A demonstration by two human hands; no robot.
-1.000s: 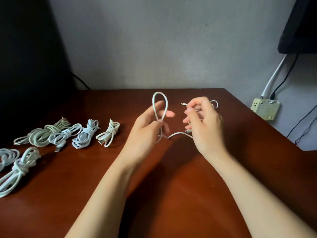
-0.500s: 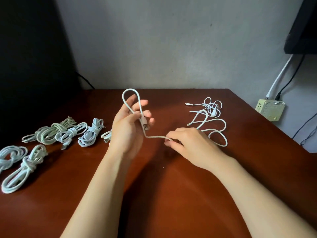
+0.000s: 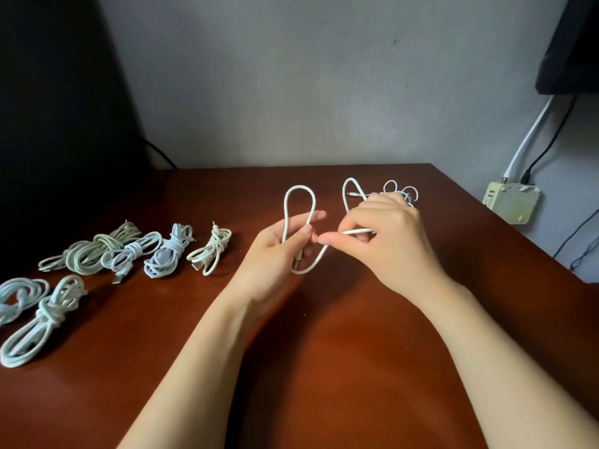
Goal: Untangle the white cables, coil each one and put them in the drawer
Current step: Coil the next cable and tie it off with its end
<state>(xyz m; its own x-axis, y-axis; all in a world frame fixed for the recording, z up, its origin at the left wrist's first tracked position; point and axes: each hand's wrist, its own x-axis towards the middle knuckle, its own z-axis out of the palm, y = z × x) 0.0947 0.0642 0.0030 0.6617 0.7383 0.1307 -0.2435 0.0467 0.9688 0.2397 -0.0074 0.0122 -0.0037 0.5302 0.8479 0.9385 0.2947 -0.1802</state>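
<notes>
The white cable (image 3: pixel 300 187) stands in an upright loop above the bench (image 3: pixel 324 351), its base pinched in the left hand (image 3: pixel 278 251). The right hand (image 3: pixel 385 241) pinches the next stretch just beside it; the loose tail (image 3: pixel 400 189) lies behind on the bench. It would likely go best to match each new loop to the first and feed slack untwisted. Finished bundles (image 3: pixel 165 254) lie well to the left.

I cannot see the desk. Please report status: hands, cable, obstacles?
Left hand holds upright loop of white cable. Right hand pinches same cable. Coiled cables lie left, apart. No drawer in view.
</notes>
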